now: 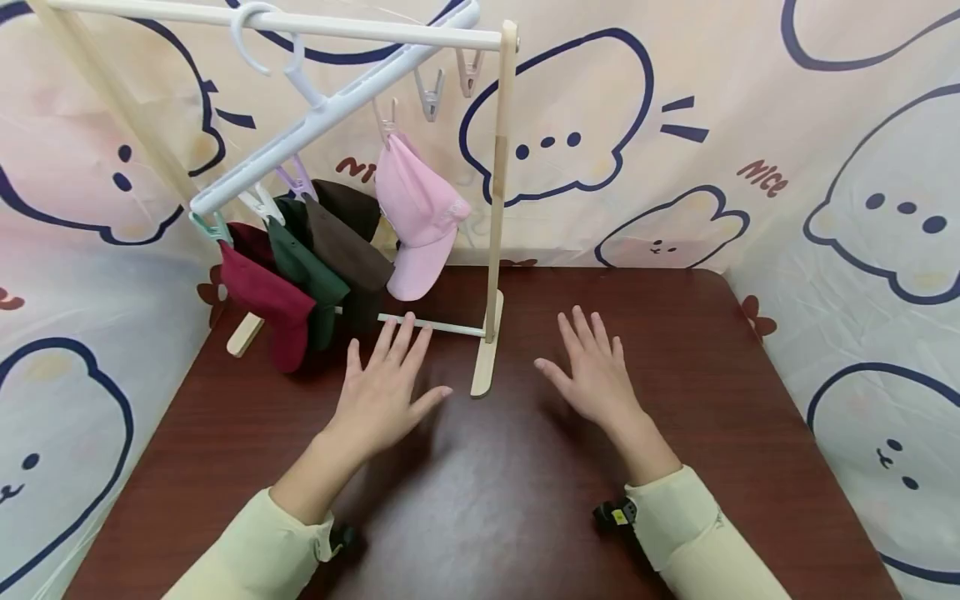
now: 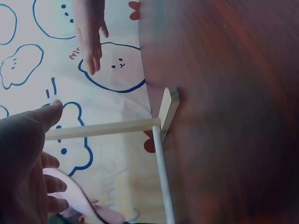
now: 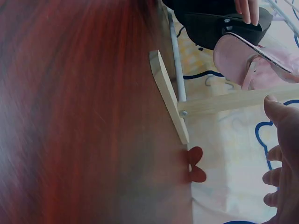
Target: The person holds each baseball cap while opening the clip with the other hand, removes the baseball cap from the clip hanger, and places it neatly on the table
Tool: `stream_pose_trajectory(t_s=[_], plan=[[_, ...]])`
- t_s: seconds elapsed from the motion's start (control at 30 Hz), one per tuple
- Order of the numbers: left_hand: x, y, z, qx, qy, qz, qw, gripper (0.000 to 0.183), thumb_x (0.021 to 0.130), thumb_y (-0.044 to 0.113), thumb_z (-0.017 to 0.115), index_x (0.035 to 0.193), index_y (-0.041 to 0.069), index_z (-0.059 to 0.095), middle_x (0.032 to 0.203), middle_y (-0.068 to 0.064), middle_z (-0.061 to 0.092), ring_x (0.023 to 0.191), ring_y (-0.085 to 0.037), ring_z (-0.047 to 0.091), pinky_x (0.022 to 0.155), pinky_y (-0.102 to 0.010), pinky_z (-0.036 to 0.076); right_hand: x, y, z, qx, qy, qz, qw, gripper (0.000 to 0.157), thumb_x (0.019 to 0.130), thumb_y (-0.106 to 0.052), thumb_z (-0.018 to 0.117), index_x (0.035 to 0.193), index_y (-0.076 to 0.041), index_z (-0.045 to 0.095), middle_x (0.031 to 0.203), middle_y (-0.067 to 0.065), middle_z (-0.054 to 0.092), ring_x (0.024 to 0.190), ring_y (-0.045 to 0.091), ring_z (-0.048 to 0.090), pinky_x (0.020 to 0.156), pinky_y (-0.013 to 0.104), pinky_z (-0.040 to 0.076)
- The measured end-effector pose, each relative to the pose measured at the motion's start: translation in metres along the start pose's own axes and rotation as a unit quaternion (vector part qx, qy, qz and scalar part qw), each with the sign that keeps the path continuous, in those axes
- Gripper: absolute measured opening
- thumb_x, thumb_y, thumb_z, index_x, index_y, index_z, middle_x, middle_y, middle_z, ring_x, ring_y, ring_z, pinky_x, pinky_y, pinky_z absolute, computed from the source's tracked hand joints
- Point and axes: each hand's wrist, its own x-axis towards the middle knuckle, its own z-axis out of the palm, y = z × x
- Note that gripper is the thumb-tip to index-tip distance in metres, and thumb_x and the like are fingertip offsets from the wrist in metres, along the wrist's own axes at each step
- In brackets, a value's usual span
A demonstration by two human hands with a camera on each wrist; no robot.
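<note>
My left hand (image 1: pixel 386 392) is held over the table with its fingers spread, holding nothing; in the head view its fingertips overlap the rack's lower white bar (image 1: pixel 450 327). To the right of the rack, my right hand (image 1: pixel 596 375) is likewise spread and holds nothing. On the white clip hanger (image 1: pixel 330 112), which tilts down to the left, a dark red cap (image 1: pixel 270 304), a green cap (image 1: pixel 303 262), a dark brown cap (image 1: pixel 345 242) and a pink cap (image 1: pixel 416 208) hang from clips. Two clips (image 1: pixel 430 96) at its upper right end hold nothing.
The hanger hooks over the top rail (image 1: pixel 315 23) of a wooden-legged rack (image 1: pixel 498 192) at the table's back left. A dark brown table (image 1: pixel 487 500) lies under both hands. Cartoon-printed curtains (image 1: pixel 885 250) enclose the back and sides.
</note>
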Motion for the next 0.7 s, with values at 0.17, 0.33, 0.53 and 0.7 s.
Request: stream_pose_trajectory(t_s=[0.17, 0.33, 0.53, 0.7], plan=[[0.003, -0.009, -0.015, 0.006, 0.015, 0.002, 0.9999, 0.088, 0.09, 0.067, 0.052, 0.158, 0.019, 0.022, 0.166, -0.008, 0.011, 0.153, -0.031, 0.007, 0.112, -0.072, 0.01, 0.012, 0.001, -0.019, -0.028, -0.001, -0.035, 0.999, 0.088, 0.092, -0.074, 0.037, 0.159, -0.019, 0.017, 0.166, 0.008, 0.006, 0.153, 0.034, 0.0, 0.115, 0.069, 0.008], [0.003, -0.022, -0.032, 0.0, 0.039, -0.01, 0.9992, 0.088, 0.091, 0.068, 0.051, 0.158, 0.02, 0.021, 0.166, -0.009, 0.013, 0.152, -0.031, 0.008, 0.112, -0.071, 0.012, 0.021, -0.001, -0.029, -0.032, 0.017, -0.083, 0.996, 0.086, 0.093, -0.071, 0.04, 0.158, -0.019, 0.019, 0.166, 0.006, 0.012, 0.153, 0.032, 0.007, 0.116, 0.065, 0.013], [0.0, -0.041, -0.054, -0.053, 0.085, -0.023, 0.9947, 0.082, 0.094, 0.062, 0.049, 0.158, 0.018, 0.023, 0.165, -0.011, 0.014, 0.152, -0.033, 0.011, 0.113, -0.071, 0.011, 0.032, -0.012, -0.032, 0.045, 0.061, -0.121, 0.99, 0.078, 0.096, -0.057, 0.052, 0.156, -0.014, 0.028, 0.161, 0.009, 0.028, 0.149, 0.031, 0.023, 0.117, 0.056, 0.025], [-0.002, -0.065, -0.074, -0.121, 0.168, -0.049, 0.9771, 0.076, 0.095, 0.054, 0.055, 0.156, 0.015, 0.028, 0.165, -0.01, 0.017, 0.151, -0.032, 0.016, 0.115, -0.068, 0.012, 0.052, -0.029, -0.035, 0.151, 0.094, -0.121, 0.977, 0.076, 0.097, -0.051, 0.055, 0.157, -0.014, 0.026, 0.158, 0.012, 0.034, 0.145, 0.031, 0.032, 0.116, 0.053, 0.029]])
